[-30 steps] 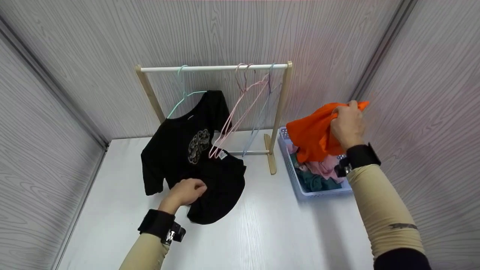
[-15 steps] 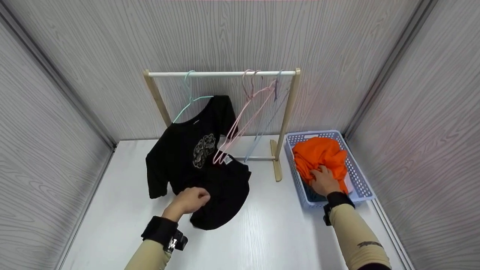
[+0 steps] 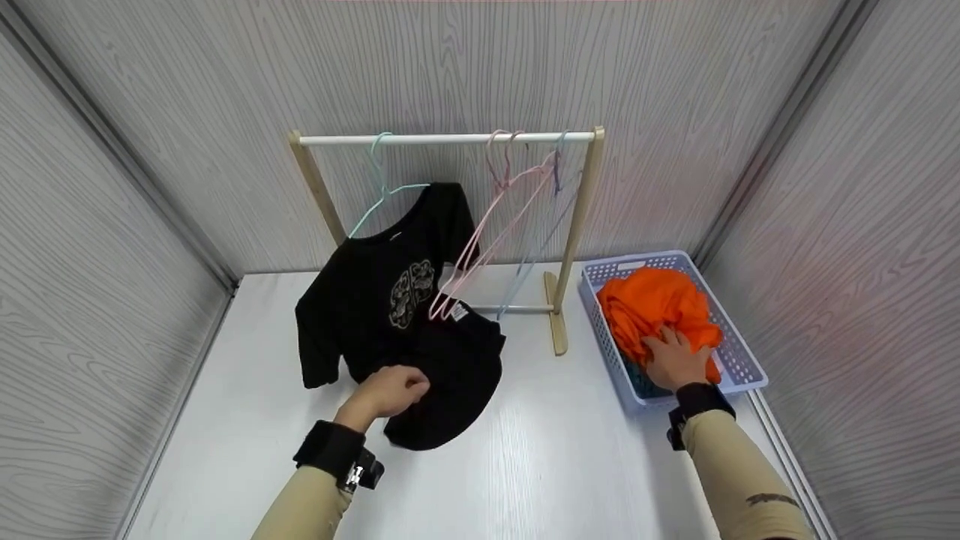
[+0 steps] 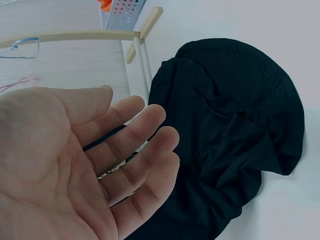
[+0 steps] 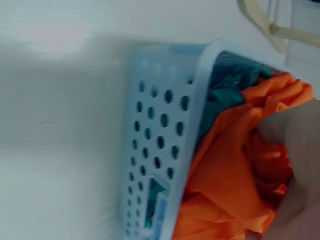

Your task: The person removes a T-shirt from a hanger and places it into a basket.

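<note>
My left hand (image 3: 390,390) hovers over the lower part of a black T-shirt (image 3: 367,285), fingers loosely bent and holding nothing. In the left wrist view, the palm (image 4: 35,165) faces the camera. The shirt has a pale round print and hangs askew on a mint-green hanger (image 3: 385,193), its hem spread on the table. At the right, my right hand (image 3: 675,364) presses with spread fingers on a crumpled orange garment (image 3: 652,296) in a lilac basket (image 3: 739,360). The right wrist view shows the thumb sunk into the orange cloth (image 5: 225,175); the other fingers are mostly hidden.
A small wooden rack with a white rail (image 3: 442,139) stands against the back wall. Pink hangers (image 3: 487,217) and a blue hanger (image 3: 525,262) hang at its right end. Dark green cloth (image 5: 220,105) shows under the orange one. Grey panel walls enclose the table (image 3: 525,457).
My right hand has lowered the orange garment into the basket, and its fingers have spread on top. The basket has shifted slightly right. My left hand has stayed nearly still above the black T-shirt.
</note>
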A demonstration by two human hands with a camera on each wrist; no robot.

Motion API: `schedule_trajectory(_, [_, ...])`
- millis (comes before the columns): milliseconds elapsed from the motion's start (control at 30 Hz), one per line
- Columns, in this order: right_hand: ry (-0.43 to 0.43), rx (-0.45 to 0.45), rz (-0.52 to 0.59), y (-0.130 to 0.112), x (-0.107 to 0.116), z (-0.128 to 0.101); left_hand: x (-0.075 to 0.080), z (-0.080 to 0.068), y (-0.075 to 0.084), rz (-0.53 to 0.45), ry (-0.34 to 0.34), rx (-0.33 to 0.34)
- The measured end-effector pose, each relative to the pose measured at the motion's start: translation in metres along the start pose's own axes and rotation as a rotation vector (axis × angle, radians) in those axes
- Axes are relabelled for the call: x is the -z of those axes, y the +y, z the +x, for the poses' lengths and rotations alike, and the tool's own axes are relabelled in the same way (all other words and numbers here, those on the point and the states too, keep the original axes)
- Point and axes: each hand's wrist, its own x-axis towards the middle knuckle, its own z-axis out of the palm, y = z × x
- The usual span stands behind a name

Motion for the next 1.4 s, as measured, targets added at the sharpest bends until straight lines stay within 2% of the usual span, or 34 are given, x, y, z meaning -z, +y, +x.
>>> schedule_trajectory(133, [0.073,0.008,0.004,-0.016,0.011,-0.002,0.004,0.005,0.003,0.006,0.007,-0.003])
schedule_trajectory(233, [0.091,0.018,0.014,-0.031,0.022,-0.003,0.009,0.009,0.006,0.022,0.016,-0.01])
schedule_trajectory(400, [0.039,0.102,0.065,-0.063,0.037,-0.005,0.021,0.015,0.013,0.083,0.051,-0.021])
schedule_trajectory(600, [-0.036,0.203,0.111,-0.1,0.041,-0.009,0.039,0.021,0.027,0.128,0.081,-0.035])
schedule_trajectory(767, [-0.067,0.289,0.093,-0.125,0.039,-0.013,0.069,0.018,0.034,0.148,0.108,-0.036])
schedule_trajectory(900, [-0.107,0.302,0.104,-0.14,0.039,-0.019,0.103,0.013,0.035,0.158,0.146,-0.034])
schedule_trajectory(1133, [-0.116,0.333,0.11,-0.154,0.035,-0.025,0.159,-0.001,0.034,0.177,0.253,-0.02])
schedule_trajectory(1267, [-0.129,0.324,0.114,-0.158,0.03,-0.026,0.176,-0.006,0.028,0.173,0.323,0.037])
schedule_trajectory(1400, [-0.14,0.316,0.112,-0.161,0.024,-0.027,0.176,-0.003,0.018,0.152,0.369,0.12])
